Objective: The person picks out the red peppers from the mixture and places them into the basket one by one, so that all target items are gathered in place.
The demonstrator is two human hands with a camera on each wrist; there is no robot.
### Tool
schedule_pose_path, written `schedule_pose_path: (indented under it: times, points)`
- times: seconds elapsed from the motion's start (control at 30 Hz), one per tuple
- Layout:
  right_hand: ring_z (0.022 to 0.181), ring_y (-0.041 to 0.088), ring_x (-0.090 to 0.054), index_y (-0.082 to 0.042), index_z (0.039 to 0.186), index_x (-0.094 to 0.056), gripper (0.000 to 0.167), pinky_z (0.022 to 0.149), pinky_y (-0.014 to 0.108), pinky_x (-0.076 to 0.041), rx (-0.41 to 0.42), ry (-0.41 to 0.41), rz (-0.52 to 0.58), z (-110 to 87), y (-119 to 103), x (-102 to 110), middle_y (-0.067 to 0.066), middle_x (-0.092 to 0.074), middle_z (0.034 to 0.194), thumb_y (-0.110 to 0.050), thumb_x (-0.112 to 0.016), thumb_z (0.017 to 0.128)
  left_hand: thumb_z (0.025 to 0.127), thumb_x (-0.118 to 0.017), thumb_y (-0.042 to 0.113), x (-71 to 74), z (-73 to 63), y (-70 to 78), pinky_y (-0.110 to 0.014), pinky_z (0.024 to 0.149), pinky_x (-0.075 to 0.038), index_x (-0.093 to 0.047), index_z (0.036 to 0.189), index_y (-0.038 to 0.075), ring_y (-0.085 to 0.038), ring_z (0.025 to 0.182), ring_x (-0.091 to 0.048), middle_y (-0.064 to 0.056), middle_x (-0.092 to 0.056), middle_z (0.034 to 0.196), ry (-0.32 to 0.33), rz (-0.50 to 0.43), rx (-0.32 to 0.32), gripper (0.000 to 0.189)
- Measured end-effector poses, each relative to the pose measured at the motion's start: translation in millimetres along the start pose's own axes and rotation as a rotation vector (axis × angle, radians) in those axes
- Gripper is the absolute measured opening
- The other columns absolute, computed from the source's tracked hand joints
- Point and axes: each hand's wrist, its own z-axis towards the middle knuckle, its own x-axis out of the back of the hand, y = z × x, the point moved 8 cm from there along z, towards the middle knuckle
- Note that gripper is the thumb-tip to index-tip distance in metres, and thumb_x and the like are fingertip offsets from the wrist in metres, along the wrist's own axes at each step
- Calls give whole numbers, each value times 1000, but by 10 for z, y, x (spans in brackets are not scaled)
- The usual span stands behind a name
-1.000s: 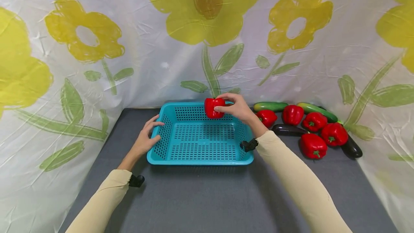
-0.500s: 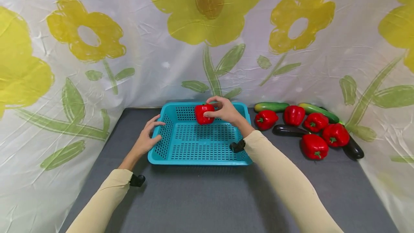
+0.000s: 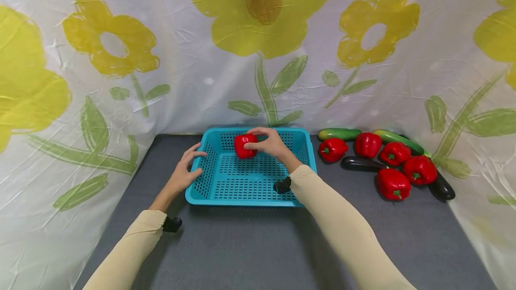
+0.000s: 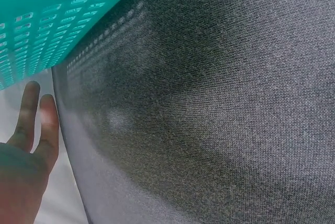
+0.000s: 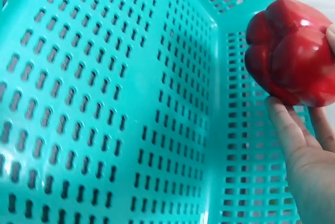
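Observation:
In the head view my right hand (image 3: 273,143) pinches a red bell pepper (image 3: 243,147) between thumb and fingers, over the back left part of the blue-green plastic basket (image 3: 250,202). The right wrist view has the pepper (image 5: 288,56) lobed end toward the camera, fingertips against its side and the basket's perforated floor beyond. At the basket's left rim, my left hand (image 3: 183,174) has its fingers spread, the tips right at the edge. Two of its fingers (image 4: 48,124) show extended beside the basket wall in the left wrist view.
Right of the basket lie several more red bell peppers (image 3: 393,184), dark eggplants (image 3: 362,163) and green cucumbers (image 3: 339,134) on the grey tabletop (image 3: 250,249). A white cloth with painted yellow flowers (image 3: 278,88) hangs close behind the basket.
My right hand has carried the bell pepper leftward and slightly lower over the basket. The left hand has stayed at the left rim.

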Motion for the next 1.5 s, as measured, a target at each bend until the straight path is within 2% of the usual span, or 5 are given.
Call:
schedule_pose_path:
  times: [0.3,0.87,1.2,1.3,1.5]
  points:
    - [121,41,-51,1,129,-66,44,83,45,-55,-4,9,-6,74,140,-156,18,-57,132,-10,-79,88,85,-55,-23,-8,3,5,-63,88,-38,-56,126,-14,-58,136,-28,-39,-23,154,-3,7,2,42]
    - [110,33,-62,-3,123,-66,39,83,41,-56,-175,27,-16,130,445,-320,16,-60,125,-8,-80,87,84,-54,-18,-13,24,-79,-63,87,-40,-56,126,-13,-55,132,-33,-37,-24,155,-5,1,0,42]
    - [111,35,-60,-4,125,-65,41,87,53,-53,-250,38,14,86,512,-327,18,-60,122,-11,-81,88,85,-55,-19,-9,12,-63,-61,87,-41,-57,126,-12,-54,133,-34,-37,-24,155,-3,8,13,42]
    - [112,36,-60,-4,128,-64,43,89,54,-52,-250,25,31,87,505,-327,20,-60,124,-10,-80,88,84,-56,-21,-9,12,-107,-65,91,-38,-57,126,-12,-54,136,-31,-36,-24,156,11,-5,18,43]
    - [117,37,-59,-3,135,-62,50,90,56,-50,-254,-7,37,69,468,-301,24,-55,134,-8,-79,88,85,-56,-20,-24,21,-405,-67,94,-37,-56,129,-11,-47,139,-30,-28,-24,160,19,3,14,44]
